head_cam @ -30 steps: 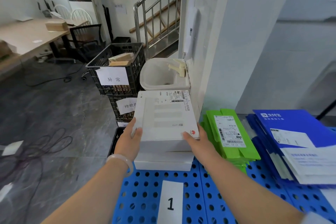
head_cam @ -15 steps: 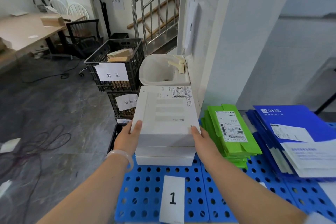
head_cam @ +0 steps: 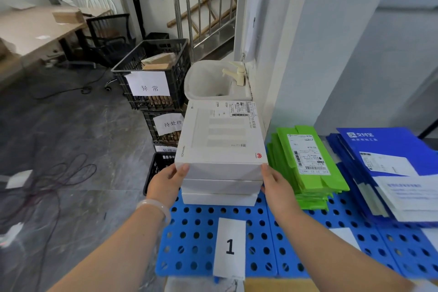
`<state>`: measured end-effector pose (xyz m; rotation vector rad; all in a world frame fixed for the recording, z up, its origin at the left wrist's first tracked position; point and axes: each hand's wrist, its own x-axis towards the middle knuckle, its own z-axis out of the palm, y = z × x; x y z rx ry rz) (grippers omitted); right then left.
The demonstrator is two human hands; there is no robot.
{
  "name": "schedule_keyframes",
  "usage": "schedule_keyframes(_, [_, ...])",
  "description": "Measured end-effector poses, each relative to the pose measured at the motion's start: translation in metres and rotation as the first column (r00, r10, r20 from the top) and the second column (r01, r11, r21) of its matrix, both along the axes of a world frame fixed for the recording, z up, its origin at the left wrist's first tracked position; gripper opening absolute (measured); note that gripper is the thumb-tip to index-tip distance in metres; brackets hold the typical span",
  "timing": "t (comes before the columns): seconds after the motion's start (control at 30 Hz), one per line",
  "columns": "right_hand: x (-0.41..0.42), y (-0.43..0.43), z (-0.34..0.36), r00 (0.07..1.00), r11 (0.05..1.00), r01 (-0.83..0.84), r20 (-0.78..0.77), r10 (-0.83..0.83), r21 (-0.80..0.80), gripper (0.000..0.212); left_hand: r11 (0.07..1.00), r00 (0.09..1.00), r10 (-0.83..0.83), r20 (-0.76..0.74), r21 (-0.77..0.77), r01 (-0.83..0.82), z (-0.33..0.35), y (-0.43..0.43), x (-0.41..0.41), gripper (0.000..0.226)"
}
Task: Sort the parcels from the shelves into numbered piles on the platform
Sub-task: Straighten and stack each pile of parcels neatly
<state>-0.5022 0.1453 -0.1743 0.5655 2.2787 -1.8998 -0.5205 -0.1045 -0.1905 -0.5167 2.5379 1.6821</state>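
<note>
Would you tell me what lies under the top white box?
Beneath the top white box sit two more white boxes on the blue platform; their covered tops cannot be seen.

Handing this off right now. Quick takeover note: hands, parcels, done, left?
Left hand and right hand: each holds a near corner of the top white box.
Top white box sits on two more white boxes behind the "1" label on the blue platform; green parcels piled beside, blue parcels further right.
Done: three piles started.
Left: let go, fetch the next parcel; shelves are out of view.
</note>
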Motion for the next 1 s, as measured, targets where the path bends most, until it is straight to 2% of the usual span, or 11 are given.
schedule_keyframes(0.13, [0.008,0.001,-0.002,0.996,0.985,-0.072,-0.045,0.080,0.159,0.042,1.000,1.000,0.018,-0.021,0.003,-0.018,-0.011,-0.005,-0.001,0.018])
schedule_keyframes(0.23, [0.012,0.001,-0.007,0.992,0.967,-0.117,-0.025,0.126,0.226,0.042,1.000,1.000,0.009,-0.024,0.013,-0.008,-0.015,-0.001,0.009,0.027])
schedule_keyframes(0.43, [0.004,0.005,-0.013,0.987,0.968,-0.141,-0.046,0.154,0.207,0.038,0.998,0.998,-0.058,-0.020,0.010,0.059,-0.027,0.002,0.015,0.035])
schedule_keyframes(0.7, [0.002,0.009,-0.021,0.983,0.961,-0.162,-0.048,0.177,0.225,0.040,0.999,0.999,-0.050,-0.015,0.012,0.050,-0.032,0.001,0.016,0.036])
schedule_keyframes(0.9, [0.006,0.005,-0.029,0.979,0.973,-0.168,-0.087,0.183,0.157,0.046,0.998,0.998,-0.055,-0.028,0.041,0.056,-0.027,0.004,0.017,0.036])
schedule_keyframes(1.0, [0.006,0.006,-0.031,0.974,0.975,-0.190,-0.101,0.202,0.117,0.048,0.994,0.995,-0.090,-0.042,0.061,0.093,-0.029,0.003,0.020,0.047])
